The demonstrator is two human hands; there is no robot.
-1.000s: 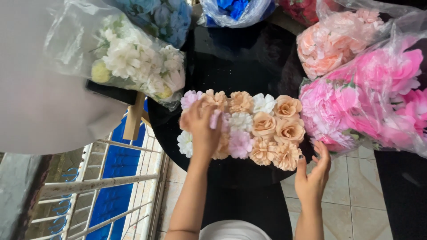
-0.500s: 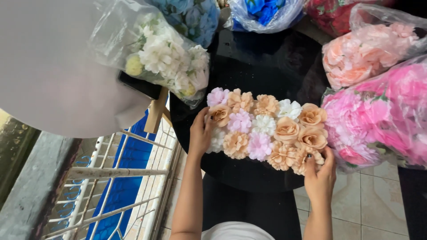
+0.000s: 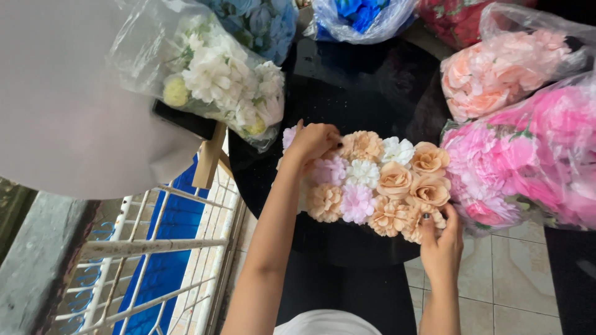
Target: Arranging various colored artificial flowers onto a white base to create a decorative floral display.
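A panel of artificial flowers in peach, white and pale pink lies on a round black table. My left hand rests on the panel's far left corner, fingers curled over the flowers there. My right hand pinches the peach flowers at the panel's near right corner, at the table's edge. Both forearms reach up from the bottom of the view.
Plastic bags of flowers ring the table: white ones at left, blue ones at the top, peach ones and bright pink ones at right. A white metal railing stands lower left, tiled floor lower right.
My left hand slid from the panel's left side up to its far left corner. My right hand rose from below the table edge and took hold of the near right flowers.
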